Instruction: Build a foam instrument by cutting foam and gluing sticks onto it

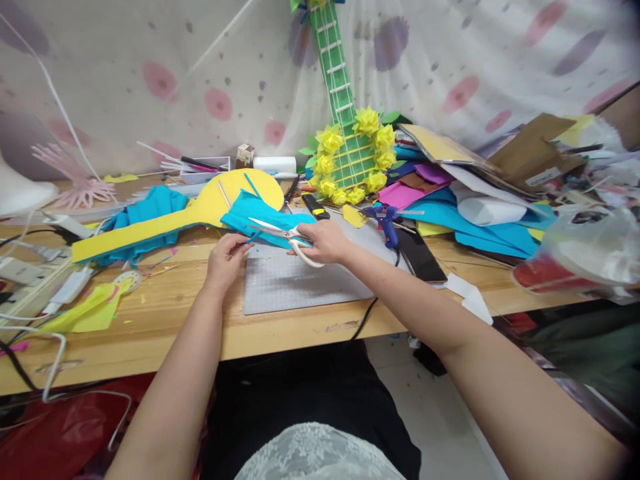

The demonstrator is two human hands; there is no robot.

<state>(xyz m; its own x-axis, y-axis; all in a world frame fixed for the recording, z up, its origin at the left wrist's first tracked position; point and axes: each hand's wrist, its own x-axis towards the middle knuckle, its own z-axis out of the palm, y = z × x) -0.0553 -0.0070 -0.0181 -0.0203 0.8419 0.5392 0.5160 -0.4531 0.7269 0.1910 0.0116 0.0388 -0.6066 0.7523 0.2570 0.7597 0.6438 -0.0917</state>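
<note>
My right hand (326, 241) grips a pair of scissors (273, 229) by the white handles, with the blades parted and pointing left. At their tips, my left hand (224, 259) is closed in a pinch on a small blue strip (255, 235). Behind the blades lies a piece of bright blue crepe-like paper (267, 213). It overlaps a yellow guitar-shaped cutout (210, 199), which carries thin sticks on its round end and has a blue edge. Beneath both hands is a grey cutting mat (310, 288).
A green paper guitar (350, 157) with yellow flowers stands at the back. A blue glue gun (387, 223) and black phone-like slab (425, 257) lie right, near stacked coloured sheets (490, 230) and a plastic tub (565, 267). Cables and a power strip (35, 283) occupy the left.
</note>
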